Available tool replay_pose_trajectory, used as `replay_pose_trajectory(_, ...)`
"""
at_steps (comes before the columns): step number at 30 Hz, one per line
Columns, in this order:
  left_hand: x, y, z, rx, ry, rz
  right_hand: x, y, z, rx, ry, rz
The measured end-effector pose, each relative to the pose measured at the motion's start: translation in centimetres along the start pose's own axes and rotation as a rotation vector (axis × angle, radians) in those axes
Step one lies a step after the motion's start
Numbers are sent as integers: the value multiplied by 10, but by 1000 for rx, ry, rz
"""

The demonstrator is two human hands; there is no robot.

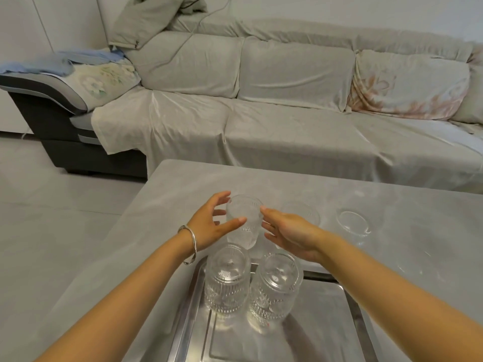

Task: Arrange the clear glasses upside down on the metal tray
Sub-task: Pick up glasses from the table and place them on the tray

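Observation:
Two ribbed clear glasses stand upside down on the metal tray (326, 325): one at the back left (226, 280), one to its right (275, 288). Just beyond the tray, a third clear glass (244, 214) stands mouth up on the grey table. My left hand (209, 226) is at its left side with fingers spread and the thumb across its front. My right hand (290, 231) is at its right side, fingers straight, fingertips at the glass wall. Neither hand is closed around it.
Two more clear glasses stand upright on the table (170, 199) to the right: a nearer one (304, 212) partly behind my right hand and a farther one (352, 223). A cloth-covered sofa (287, 121) runs behind the table.

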State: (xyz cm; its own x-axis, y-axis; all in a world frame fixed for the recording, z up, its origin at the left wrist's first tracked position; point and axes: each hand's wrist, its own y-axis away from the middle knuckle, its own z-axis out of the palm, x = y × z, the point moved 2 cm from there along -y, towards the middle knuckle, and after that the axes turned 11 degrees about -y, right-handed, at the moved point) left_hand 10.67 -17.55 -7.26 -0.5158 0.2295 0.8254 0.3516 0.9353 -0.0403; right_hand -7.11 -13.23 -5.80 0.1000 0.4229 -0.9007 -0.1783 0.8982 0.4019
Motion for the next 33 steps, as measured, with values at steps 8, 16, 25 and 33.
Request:
replay_pose_trajectory(8,-10,-16,13,-48,39,54,13,-17,-4,12,31,43)
replay_pose_trajectory(16,4,-4,1,46,80,110,-2,-6,4,-40,-3,-10)
replay_pose_trajectory(25,95,37,-43,152,337,291,-54,62,24,-177,-219,-197)
replay_pose_trajectory(33,158,75,-47,131,417,366,-62,121,30,-232,-621,-233)
